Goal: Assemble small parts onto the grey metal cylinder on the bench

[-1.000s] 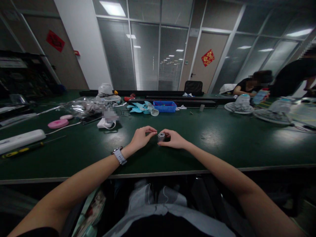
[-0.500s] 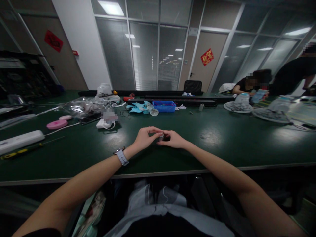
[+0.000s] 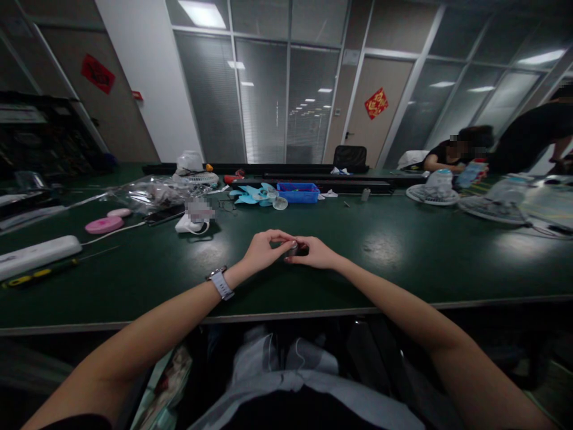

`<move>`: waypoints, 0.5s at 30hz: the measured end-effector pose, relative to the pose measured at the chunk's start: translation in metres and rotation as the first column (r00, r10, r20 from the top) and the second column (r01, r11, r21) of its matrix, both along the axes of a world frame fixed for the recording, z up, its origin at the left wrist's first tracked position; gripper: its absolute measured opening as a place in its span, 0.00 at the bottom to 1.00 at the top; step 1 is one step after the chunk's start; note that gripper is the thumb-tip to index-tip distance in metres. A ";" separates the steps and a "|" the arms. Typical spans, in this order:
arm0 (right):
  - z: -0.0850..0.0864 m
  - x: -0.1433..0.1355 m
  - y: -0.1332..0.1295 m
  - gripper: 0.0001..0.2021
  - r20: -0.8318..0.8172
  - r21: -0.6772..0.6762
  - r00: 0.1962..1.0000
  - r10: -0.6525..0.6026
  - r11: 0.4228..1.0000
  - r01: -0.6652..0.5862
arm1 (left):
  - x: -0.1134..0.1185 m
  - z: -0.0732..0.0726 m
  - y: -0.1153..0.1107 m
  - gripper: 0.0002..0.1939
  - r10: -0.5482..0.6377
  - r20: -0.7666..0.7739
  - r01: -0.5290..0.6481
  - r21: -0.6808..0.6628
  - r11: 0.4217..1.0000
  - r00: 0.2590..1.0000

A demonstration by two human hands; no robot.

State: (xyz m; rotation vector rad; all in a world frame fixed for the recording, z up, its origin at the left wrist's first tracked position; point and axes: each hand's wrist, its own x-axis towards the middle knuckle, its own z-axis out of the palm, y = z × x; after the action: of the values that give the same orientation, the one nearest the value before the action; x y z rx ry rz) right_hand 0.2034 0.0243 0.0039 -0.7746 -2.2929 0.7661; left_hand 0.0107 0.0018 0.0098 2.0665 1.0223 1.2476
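Over the front middle of the green table [image 3: 268,289], both hands meet around a small grey cylinder, metallic in look [image 3: 293,249]. Thumb and fingers of my left hand [image 3: 263,252] pinch it near its top. From the other side my right hand [image 3: 317,254] closes on it, with the thumb low down. Fingers cover much of the cylinder, so its exact kind is hidden. A similar small grey cylinder [image 3: 365,194] stands farther back, with a tiny thin piece [image 3: 346,204] lying near it.
Behind my hands are light-blue fan blades [image 3: 255,194] and a blue bin [image 3: 298,193]. At left lie a white power strip [image 3: 40,257], a yellow-black screwdriver [image 3: 42,275], a pink disc [image 3: 104,225] and clear plastic wrap [image 3: 152,194]. Fan parts [image 3: 433,194] and two people are at right.
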 end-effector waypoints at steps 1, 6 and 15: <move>0.000 0.000 0.000 0.21 -0.001 0.000 1.000 0.006 1.000 -0.006 | 0.000 0.000 0.000 0.13 0.000 -0.003 0.000 -0.001 1.000 1.000; 0.000 0.000 0.000 0.22 -0.005 -0.006 1.000 0.023 1.000 -0.023 | 0.000 0.000 -0.001 0.14 0.023 -0.020 -0.023 0.021 1.000 1.000; 0.004 -0.001 -0.003 0.19 0.051 0.017 0.998 -0.042 0.999 0.042 | 0.001 0.008 -0.005 0.18 -0.218 0.020 0.219 -0.031 0.975 0.976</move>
State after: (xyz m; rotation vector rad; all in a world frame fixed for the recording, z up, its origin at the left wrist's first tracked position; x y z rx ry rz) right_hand 0.2029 0.0212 0.0079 -0.8416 -2.3180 0.7158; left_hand 0.0120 -0.0034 0.0174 2.0758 0.7779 1.1265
